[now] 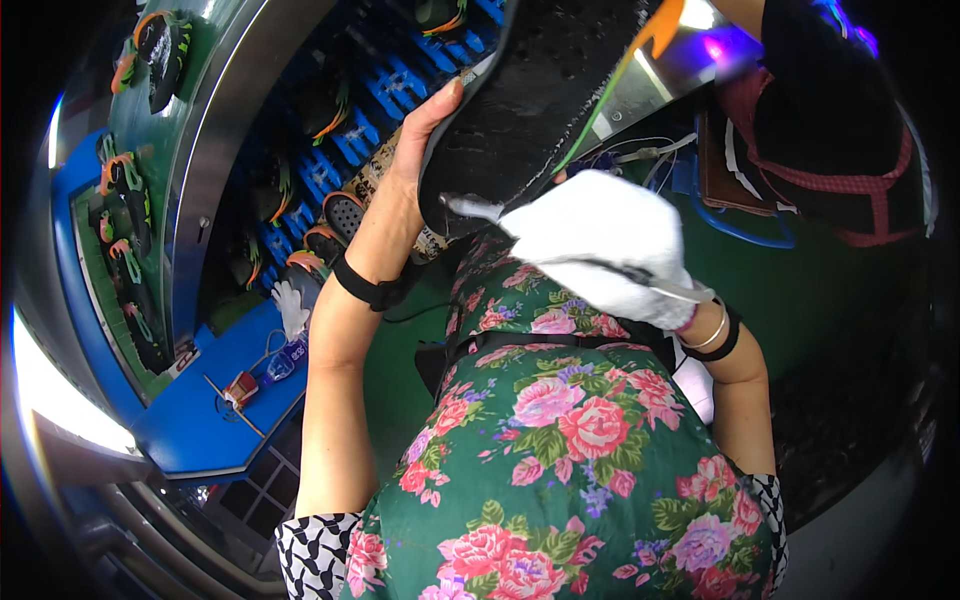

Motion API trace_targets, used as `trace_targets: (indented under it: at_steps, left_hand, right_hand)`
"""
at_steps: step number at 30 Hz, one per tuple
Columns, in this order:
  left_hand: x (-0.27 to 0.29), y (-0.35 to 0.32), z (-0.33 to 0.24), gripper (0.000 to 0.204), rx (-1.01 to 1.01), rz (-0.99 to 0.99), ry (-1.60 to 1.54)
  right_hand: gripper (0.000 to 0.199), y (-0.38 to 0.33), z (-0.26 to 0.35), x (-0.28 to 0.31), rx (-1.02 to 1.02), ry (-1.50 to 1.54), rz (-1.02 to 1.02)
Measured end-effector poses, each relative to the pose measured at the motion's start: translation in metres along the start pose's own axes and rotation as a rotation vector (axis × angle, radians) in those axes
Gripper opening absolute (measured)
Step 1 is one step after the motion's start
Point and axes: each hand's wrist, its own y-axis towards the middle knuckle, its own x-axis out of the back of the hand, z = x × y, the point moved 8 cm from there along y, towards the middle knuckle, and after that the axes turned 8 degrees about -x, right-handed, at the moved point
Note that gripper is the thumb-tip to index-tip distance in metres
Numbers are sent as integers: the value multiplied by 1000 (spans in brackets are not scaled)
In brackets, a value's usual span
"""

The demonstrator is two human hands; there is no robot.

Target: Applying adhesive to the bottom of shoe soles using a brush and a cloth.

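My bare left hand (418, 140) grips the near left edge of a black shoe upper (515, 110), held up close in front of me. Its thumb lies along the edge; the other fingers are hidden behind. Light stitching runs down the upper's right side, next to a green and orange strip (640, 50). In a white glove, my right hand (605, 235) is closed on a thin brush (475, 208). The brush's dark tip touches the lower end of the upper, and its handle end sticks out near my right wrist.
Left, a blue shelf (210, 430) bears a small red box (240, 388), and a white glove (290, 308) hangs by it. Black shoes with orange and green loops sit on a green conveyor (180, 60) and blue racks (375, 95). A person in a dark red-trimmed apron (800, 170) is at right.
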Motion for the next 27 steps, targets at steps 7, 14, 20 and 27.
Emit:
trace_targets:
  at_steps: [7, 14, 20, 27]
  left_hand:
    - [-44, 5, 14, 102, -21, 161, -54]
    - [-14, -5, 39, 86, 30, -27, -496]
    - [-33, -29, 65, 76, 143, 163, -202]
    - [-29, -26, 48, 77, 38, 39, -421]
  right_hand:
    - [13, -9, -34, 3, -227, 206, -93]
    - [13, -1, -47, 31, -349, 305, -127]
    - [15, 34, -8, 77, 184, -528, -309]
    - [25, 3, 4, 10, 196, -619, -54]
